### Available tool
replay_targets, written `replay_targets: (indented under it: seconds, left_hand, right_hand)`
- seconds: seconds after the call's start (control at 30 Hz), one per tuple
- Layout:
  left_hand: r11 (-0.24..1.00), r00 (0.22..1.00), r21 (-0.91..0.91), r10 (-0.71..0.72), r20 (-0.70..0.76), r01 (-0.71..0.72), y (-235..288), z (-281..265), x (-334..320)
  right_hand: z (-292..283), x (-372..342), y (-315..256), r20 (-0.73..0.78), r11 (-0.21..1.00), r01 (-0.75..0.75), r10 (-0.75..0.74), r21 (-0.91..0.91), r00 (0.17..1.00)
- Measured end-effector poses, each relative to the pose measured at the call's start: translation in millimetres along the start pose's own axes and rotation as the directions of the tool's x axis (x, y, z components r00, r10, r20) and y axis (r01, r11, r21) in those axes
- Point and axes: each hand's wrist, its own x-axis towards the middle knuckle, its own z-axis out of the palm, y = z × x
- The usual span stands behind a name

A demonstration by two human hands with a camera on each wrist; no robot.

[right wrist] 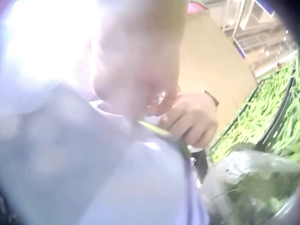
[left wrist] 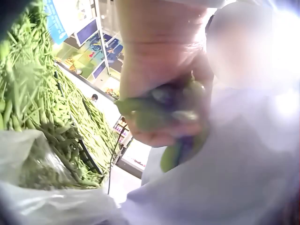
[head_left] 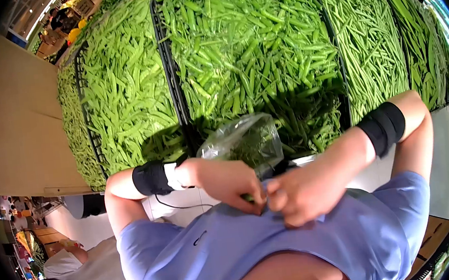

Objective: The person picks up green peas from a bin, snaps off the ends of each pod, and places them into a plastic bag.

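Observation:
In the head view my left hand (head_left: 226, 183) is curled before the blue shirt (head_left: 235, 242), gripping green pods (head_left: 248, 197). The left wrist view shows several flat pods (left wrist: 152, 117) in the curled fingers of my left hand (left wrist: 159, 70). My right hand (head_left: 307, 194) is close beside it, fingers bent. In the right wrist view a thin pod (right wrist: 154, 127) runs from the blurred fingertips of my right hand (right wrist: 136, 70) toward my left hand (right wrist: 194, 119). A clear plastic bag (head_left: 262, 133) with greens inside stands open beyond the hands.
Behind the bag are piles of pea pods (head_left: 258, 43), flatter pods (head_left: 126, 90) and long beans (head_left: 366, 32), split by black dividers (head_left: 165, 58). A tan panel (head_left: 25, 117) rises at left. Another person in white (head_left: 98, 268) is at lower left.

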Motion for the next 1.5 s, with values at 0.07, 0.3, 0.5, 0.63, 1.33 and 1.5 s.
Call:
replay_targets:
  seconds: [0.07,0.3,0.5,0.63,1.33,1.5]
  left_hand:
    - [0.994,0.997,-0.078,-0.08,0.015,0.081,4.4,-20.0,-6.2]
    - [0.741,0.585,-0.518,-0.21,-0.783,-0.428,-43.0,-32.4,-48.5]
    - [0.274,0.143,-0.36,-0.584,-0.799,-0.892,-66.3,-17.9,-63.3]
    - [0.498,0.0,-0.482,-0.695,-0.719,-0.721,-42.7,-28.4,-38.3]
    - [0.774,-0.122,-0.309,-0.442,-0.889,-0.553,-44.1,-379.4,219.0]
    - [0.74,-0.029,-0.426,-0.514,-0.858,-0.521,-47.6,-468.6,189.6]
  right_hand:
    - [-17.7,-6.4,-2.1,0.021,0.979,-0.199,0.2,-0.031,0.98]
    - [6.4,-50.9,53.9,-0.515,0.675,-0.687,0.502,-0.268,0.695]
    - [45.8,-50.5,77.9,-0.376,0.526,-0.85,0.793,0.027,0.479]
    - [-1.3,-42.9,61.3,-0.692,0.598,-0.717,0.686,0.358,0.227]
    - [-243.2,-211.9,116.3,-0.507,0.555,0.009,0.767,0.832,-0.393]
    - [-322.5,-277.3,177.1,-0.518,0.494,-0.158,0.797,0.855,-0.312]
